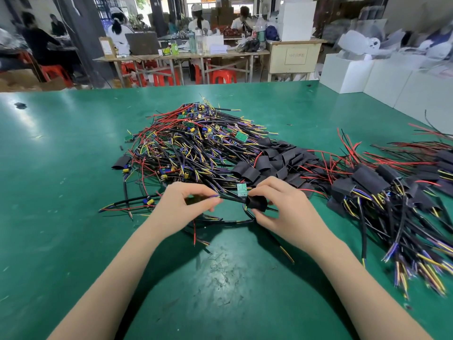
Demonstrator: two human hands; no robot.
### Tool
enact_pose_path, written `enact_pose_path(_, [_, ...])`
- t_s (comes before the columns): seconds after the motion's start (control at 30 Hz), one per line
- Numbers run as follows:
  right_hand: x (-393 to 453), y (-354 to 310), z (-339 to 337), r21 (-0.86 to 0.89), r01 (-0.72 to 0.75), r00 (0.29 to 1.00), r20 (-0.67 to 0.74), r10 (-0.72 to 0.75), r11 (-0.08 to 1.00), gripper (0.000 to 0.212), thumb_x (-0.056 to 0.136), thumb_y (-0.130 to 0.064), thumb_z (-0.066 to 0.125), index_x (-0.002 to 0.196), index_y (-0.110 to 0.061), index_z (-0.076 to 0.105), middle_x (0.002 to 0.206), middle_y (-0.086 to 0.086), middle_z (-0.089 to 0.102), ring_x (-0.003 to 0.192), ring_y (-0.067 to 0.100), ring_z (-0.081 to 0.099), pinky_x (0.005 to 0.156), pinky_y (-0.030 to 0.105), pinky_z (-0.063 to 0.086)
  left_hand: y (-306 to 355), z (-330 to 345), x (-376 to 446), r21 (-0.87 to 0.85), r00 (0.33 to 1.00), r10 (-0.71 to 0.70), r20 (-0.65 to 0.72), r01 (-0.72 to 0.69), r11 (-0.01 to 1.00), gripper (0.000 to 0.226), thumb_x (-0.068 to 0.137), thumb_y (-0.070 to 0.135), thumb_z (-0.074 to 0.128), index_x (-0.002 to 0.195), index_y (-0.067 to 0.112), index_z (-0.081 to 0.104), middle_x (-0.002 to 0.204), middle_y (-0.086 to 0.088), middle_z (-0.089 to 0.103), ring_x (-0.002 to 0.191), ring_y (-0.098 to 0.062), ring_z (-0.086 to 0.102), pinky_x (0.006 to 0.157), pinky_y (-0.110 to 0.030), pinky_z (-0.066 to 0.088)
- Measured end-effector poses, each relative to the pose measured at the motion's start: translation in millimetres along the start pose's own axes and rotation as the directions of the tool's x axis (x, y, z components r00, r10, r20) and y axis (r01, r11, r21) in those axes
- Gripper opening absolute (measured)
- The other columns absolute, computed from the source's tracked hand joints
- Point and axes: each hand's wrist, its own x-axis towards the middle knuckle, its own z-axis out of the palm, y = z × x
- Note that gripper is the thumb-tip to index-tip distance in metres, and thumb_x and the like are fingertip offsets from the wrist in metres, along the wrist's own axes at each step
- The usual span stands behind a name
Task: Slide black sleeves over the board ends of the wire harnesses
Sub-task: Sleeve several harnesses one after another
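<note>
Right hand [274, 204] pinching black sleeve [257, 204], left hand [186, 202] pinching cable [230, 198]; fingertips partly hidden.

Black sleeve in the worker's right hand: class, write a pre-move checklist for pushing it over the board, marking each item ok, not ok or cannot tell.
1. Right hand grips the black sleeve: ok.
2. Left hand pinches the harness cable beside the board: ok.
3. Sleeve is threaded on this harness's wires: cannot tell; fingers hide that side.
4. Small green board is uncovered, next to the sleeve: ok.
5. Sleeve mouth is open and lined up with the board: cannot tell.
6. Board already covered: not ok; step not yet done.
</note>
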Motion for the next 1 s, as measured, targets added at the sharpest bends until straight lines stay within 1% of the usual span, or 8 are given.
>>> enact_pose_path(0.1, [0, -4, 2, 0.043, 0.001, 0.999, 0.035, -0.003, 0.999, 0.026, 0.077, -0.013, 0.073, 0.103, -0.013, 0.067, 0.099, 0.000, 0.060, 0.086, 0.018, 0.059, 0.072, 0.037, 0.052, 8, 16, -3, 0.061, 0.999, 0.051, 0.018, -0.052, 0.997, 0.005, 0.083, 0.017, 0.076, 0.087, 0.019, 0.077, 0.080, 0.011, 0.072, 0.080, -0.003, 0.066, 0.077, -0.016, 0.047])
enact_pose_path(0.3, [0, -3, -1, 0.038, -0.039, 0.999, 0.003, 0.039, 0.999, 0.026, 0.077, -0.014, 0.071, 0.103, -0.015, 0.066, 0.099, -0.002, 0.059, 0.087, 0.016, 0.058, 0.072, 0.037, 0.052, 9, 13, -4, 0.078, 0.984, -0.028, 0.178, 0.014, 0.997, 0.040, 0.082, 0.034, 0.076, 0.120, 0.033, 0.064, 0.107, 0.017, 0.067, 0.107, -0.005, 0.061, 0.090, -0.024, 0.048])
enact_pose_path(0.4, [-1, 0, -4, 0.026, -0.056, 0.998, -0.016, 0.057, 0.998, 0.026, 0.077, -0.012, 0.071, 0.103, -0.014, 0.066, 0.098, -0.001, 0.059, 0.088, 0.019, 0.059, 0.073, 0.039, 0.053, 3, 2, -3, 0.086, 0.983, -0.076, 0.169, 0.062, 0.994, 0.034, 0.082, 0.029, 0.076, 0.115, 0.027, 0.067, 0.106, 0.013, 0.070, 0.103, -0.003, 0.064, 0.093, -0.027, 0.050])
enact_pose_path(0.5, [-1, -1, -3, 0.019, -0.053, 0.998, -0.014, 0.053, 0.998, 0.026, 0.077, -0.012, 0.071, 0.102, -0.014, 0.066, 0.098, 0.000, 0.059, 0.088, 0.019, 0.059, 0.074, 0.038, 0.053, 1, -2, -2, 0.141, 0.975, -0.113, 0.194, 0.086, 0.986, 0.020, 0.081, 0.030, 0.077, 0.101, 0.027, 0.073, 0.095, 0.014, 0.073, 0.090, 0.000, 0.067, 0.086, -0.020, 0.051])
enact_pose_path(0.6, [-1, -4, -2, 0.007, -0.050, 0.999, 0.002, 0.050, 0.999, 0.025, 0.077, -0.015, 0.071, 0.102, -0.016, 0.065, 0.098, -0.002, 0.059, 0.088, 0.017, 0.058, 0.074, 0.037, 0.052, 1, 1, -3, 0.173, 0.975, -0.110, 0.193, 0.076, 0.982, 0.021, 0.078, 0.037, 0.079, 0.095, 0.025, 0.075, 0.087, 0.015, 0.073, 0.083, 0.002, 0.065, 0.078, -0.012, 0.047])
enact_pose_path(0.7, [-1, -5, 0, 0.004, -0.051, 0.999, 0.017, 0.051, 0.999, 0.026, 0.077, -0.015, 0.072, 0.102, -0.016, 0.065, 0.098, -0.002, 0.058, 0.088, 0.017, 0.057, 0.072, 0.038, 0.051, 1, 3, -2, 0.164, 0.979, -0.073, 0.190, 0.041, 0.986, 0.018, 0.077, 0.033, 0.080, 0.092, 0.025, 0.075, 0.085, 0.016, 0.072, 0.082, 0.001, 0.064, 0.077, -0.012, 0.047])
enact_pose_path(0.83, [-1, -7, 3, 0.017, -0.014, 0.999, 0.040, 0.014, 1.000, 0.025, 0.075, -0.012, 0.072, 0.099, -0.013, 0.067, 0.097, 0.000, 0.060, 0.089, 0.021, 0.058, 0.074, 0.038, 0.051, 1, 5, -2, 0.034, 0.976, -0.081, 0.201, 0.075, 0.997, 0.015, 0.081, 0.023, 0.078, 0.095, 0.021, 0.072, 0.088, 0.007, 0.071, 0.083, -0.009, 0.067, 0.083, -0.028, 0.054])
enact_pose_path(1.0, [1, -9, 8, 0.007, 0.045, 0.997, 0.057, -0.045, 0.999, 0.024, 0.072, -0.008, 0.072, 0.096, -0.011, 0.067, 0.096, 0.003, 0.061, 0.090, 0.023, 0.059, 0.074, 0.037, 0.051, 7, 6, -1, -0.179, 0.973, -0.110, 0.202, 0.147, 0.973, 0.018, 0.083, 0.011, 0.076, 0.098, 0.015, 0.067, 0.083, -0.002, 0.070, 0.074, -0.022, 0.071, 0.077, -0.028, 0.056])
